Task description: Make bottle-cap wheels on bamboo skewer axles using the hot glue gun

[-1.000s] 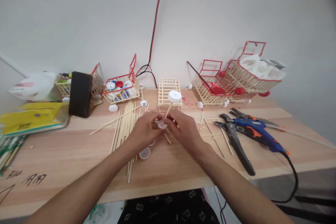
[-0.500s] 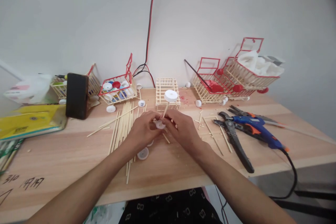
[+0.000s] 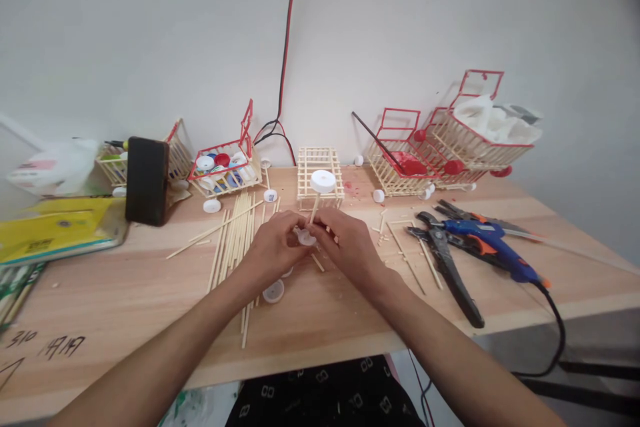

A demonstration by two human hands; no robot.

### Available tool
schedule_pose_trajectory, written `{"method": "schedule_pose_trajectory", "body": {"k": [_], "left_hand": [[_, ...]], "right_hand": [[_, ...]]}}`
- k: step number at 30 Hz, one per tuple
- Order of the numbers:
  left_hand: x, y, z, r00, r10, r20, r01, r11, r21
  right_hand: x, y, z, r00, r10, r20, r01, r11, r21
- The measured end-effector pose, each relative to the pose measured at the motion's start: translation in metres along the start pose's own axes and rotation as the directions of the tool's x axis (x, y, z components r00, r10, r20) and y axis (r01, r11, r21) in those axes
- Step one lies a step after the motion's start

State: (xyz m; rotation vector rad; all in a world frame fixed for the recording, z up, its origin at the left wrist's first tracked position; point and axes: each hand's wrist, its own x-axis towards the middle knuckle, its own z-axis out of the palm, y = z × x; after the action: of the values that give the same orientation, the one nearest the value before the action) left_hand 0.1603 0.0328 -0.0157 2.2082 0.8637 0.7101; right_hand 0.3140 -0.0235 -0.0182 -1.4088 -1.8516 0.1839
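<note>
My left hand [image 3: 280,243] is closed, pinching a translucent plastic cap [image 3: 305,236] at the near end of a thin wooden stick [image 3: 315,209]. The fingers of my right hand [image 3: 345,240] are closed around the stick's lower part, touching my left fingertips. A white bottle cap [image 3: 323,181] sits on the stick's upper end, which leans slightly right. Behind it stands a small slatted stick frame [image 3: 319,159]. Just below my left hand, a clear round cap [image 3: 273,291] lies on the table. Where the stick meets the lower cap is mostly hidden by my fingers.
Loose sticks [image 3: 233,240] lie to the left. Pliers [image 3: 453,277] and a blue glue gun [image 3: 487,243] are at the right. Miniature stick carts [image 3: 227,173] line the wall. A black phone [image 3: 147,180] stands by a yellow packet [image 3: 60,230]. The table's edge [image 3: 295,365] runs near me.
The white bottle cap has moved slightly left, and the stick stands a little more upright. Both hands keep their grip in almost the same place.
</note>
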Motion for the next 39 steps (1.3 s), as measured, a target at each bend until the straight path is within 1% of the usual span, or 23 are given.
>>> {"method": "schedule_pose_trajectory", "body": {"k": [11, 16, 23, 39], "left_hand": [[0.0001, -0.0012, 0.0013, 1.000, 0.001, 0.006, -0.001, 0.999, 0.041], [0.0000, -0.0017, 0.0020, 1.000, 0.021, 0.004, -0.021, 0.998, 0.051], [-0.0005, 0.0004, 0.0019, 1.000, 0.007, 0.007, -0.007, 0.998, 0.063], [-0.0006, -0.0016, 0.0026, 1.000, 0.015, 0.008, -0.015, 0.998, 0.069]], "right_hand": [[-0.0004, -0.0010, -0.0016, 0.999, 0.014, 0.032, -0.013, 1.000, -0.025], [-0.0001, 0.0002, -0.0007, 0.999, 0.014, 0.041, -0.014, 1.000, -0.020], [-0.0004, 0.0005, -0.0003, 0.998, 0.012, 0.055, -0.011, 1.000, -0.017], [-0.0007, 0.0002, -0.0006, 0.999, 0.009, 0.048, -0.009, 1.000, -0.011]]}}
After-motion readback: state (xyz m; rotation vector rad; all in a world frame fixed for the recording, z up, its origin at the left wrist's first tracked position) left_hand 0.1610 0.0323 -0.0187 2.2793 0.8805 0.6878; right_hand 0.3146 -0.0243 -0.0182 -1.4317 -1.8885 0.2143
